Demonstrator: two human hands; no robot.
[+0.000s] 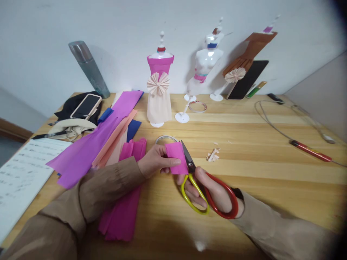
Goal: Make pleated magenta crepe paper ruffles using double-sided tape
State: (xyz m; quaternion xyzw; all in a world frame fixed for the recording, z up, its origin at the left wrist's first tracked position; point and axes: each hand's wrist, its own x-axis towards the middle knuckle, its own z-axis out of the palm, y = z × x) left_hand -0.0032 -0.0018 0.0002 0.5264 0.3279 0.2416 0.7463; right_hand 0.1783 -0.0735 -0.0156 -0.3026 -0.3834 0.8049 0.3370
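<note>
Between the thumb and fingers of my left hand (pixel 154 159) is a small folded piece of pink crepe paper (pixel 175 150), held above the table. My right hand (pixel 217 191) is closed around scissors (pixel 191 164) with one yellow and one red handle. The dark blades lie along the right edge of the pink piece, pointing away from me. A longer pleated strip of pink crepe paper (pixel 121 213) lies partly under my left forearm. Behind my left hand, a roll of tape (pixel 165 137) rests on the table, partly covered.
Small mannequins (pixel 159 63) in paper dresses stand along the wall. Purple paper (pixel 92 148) and other sheets lie at left, near a phone (pixel 86 106), a bottle (pixel 89 68) and a notebook (pixel 27 173). Paper scraps (pixel 213 155) and a red corded tool (pixel 310 150) lie at right.
</note>
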